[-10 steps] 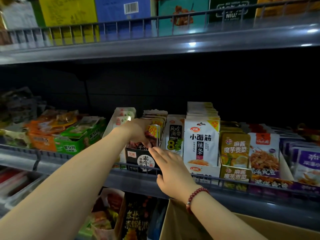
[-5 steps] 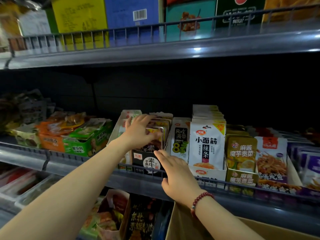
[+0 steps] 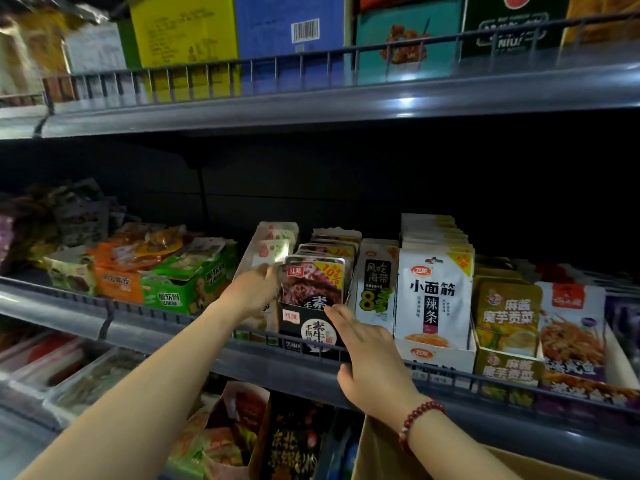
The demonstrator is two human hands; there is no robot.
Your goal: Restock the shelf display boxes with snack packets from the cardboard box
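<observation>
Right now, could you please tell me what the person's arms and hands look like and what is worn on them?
Both forearms are bare, with no sleeves in view. The left hand wears nothing. The right hand has a bracelet of round dark red beads on its wrist.

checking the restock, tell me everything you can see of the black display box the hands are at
The black display box stands upright at the shelf's front rail, looking like printed card, with a red logo and a white round label on its low front. A row of glossy dark red packets stands in it, filling it front to back. The left hand touches its left side; the right hand fingertips touch its front right corner.
</observation>
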